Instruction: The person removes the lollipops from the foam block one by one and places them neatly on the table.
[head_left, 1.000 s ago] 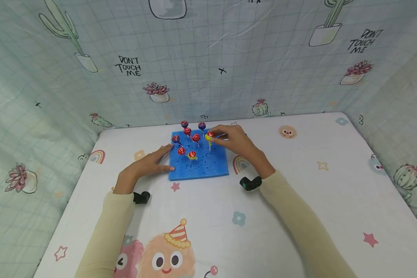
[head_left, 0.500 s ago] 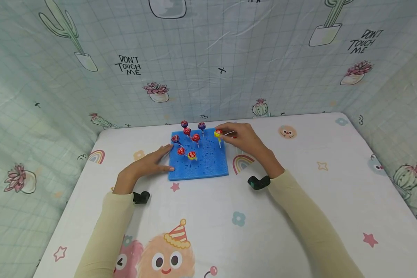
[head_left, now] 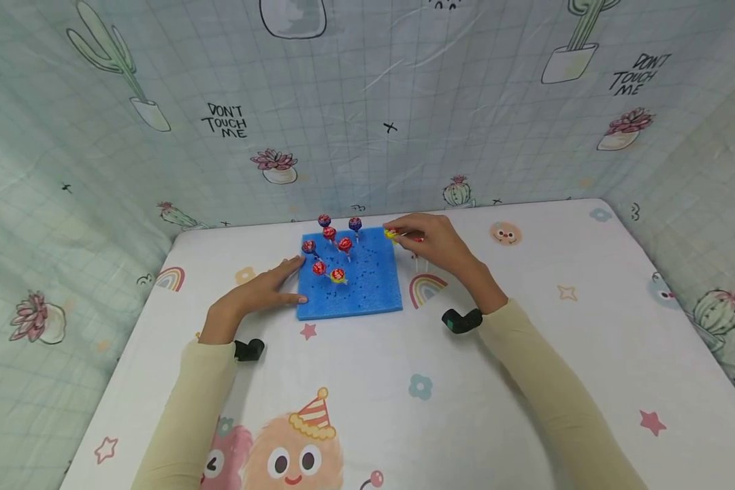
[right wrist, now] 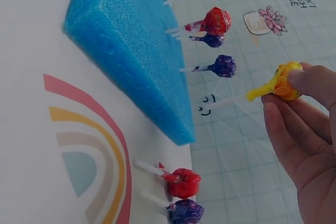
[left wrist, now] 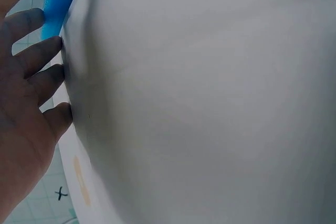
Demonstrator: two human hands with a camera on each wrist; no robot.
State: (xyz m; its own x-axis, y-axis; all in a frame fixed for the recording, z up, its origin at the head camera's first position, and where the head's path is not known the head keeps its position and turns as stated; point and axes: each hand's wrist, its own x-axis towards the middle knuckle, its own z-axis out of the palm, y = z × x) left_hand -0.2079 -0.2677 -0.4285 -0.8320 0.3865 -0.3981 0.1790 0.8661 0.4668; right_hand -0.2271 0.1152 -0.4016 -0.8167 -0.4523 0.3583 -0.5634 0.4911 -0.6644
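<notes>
Head view bright, even, soft light – faint shadows under the arms, edges bowed by wide lens. Left wrist pic dim, murky, blurred – right wrist pic sharp nearby.

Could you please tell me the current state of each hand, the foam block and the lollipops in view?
Left hand: open, flat against the block's left edge.
Right hand: pinching the yellow lollipop clear of the block.
Blue foam block: flat on the table, seven lollipops standing in it.
Two loose lollipops: lying on the table.
</notes>
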